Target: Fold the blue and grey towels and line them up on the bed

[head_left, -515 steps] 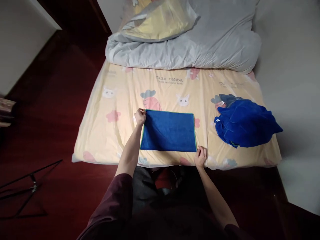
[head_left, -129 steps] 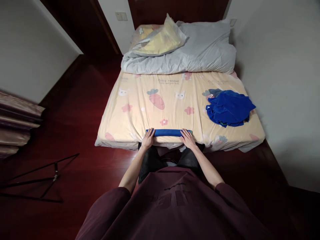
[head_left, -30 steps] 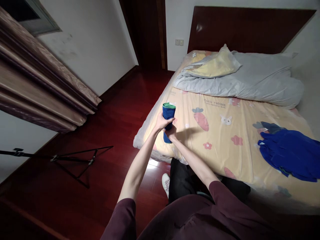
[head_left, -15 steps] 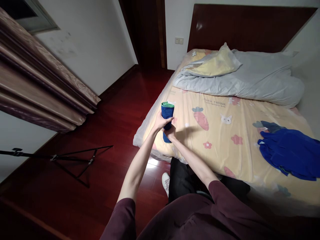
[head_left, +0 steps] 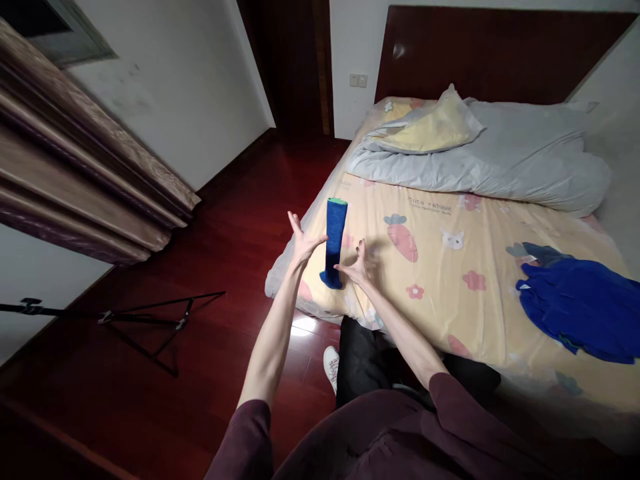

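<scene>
A rolled-up blue cloth [head_left: 336,233] with a green inner side stands upright near the bed's front left corner. Its lower end flares out a little at the base. My left hand [head_left: 304,241] is open on the roll's left, fingers spread, with the thumb tip at or very close to the cloth. On the other side my right hand [head_left: 359,269] is also open, lower down, its thumb reaching to the bottom part of the roll. Neither hand is wrapped around it.
The bed [head_left: 435,280] has a yellow sheet printed with carrots and rabbits. Crumpled blue garments [head_left: 583,307] lie at its right. A grey quilt [head_left: 525,153] and a yellow pillow [head_left: 433,130] are by the headboard. A black tripod [head_left: 145,317] is on the red floor at left.
Both hands have let go of the blue roll and spread apart, the left to the left and the right to the right. The roll now shows its full length, standing up.
</scene>
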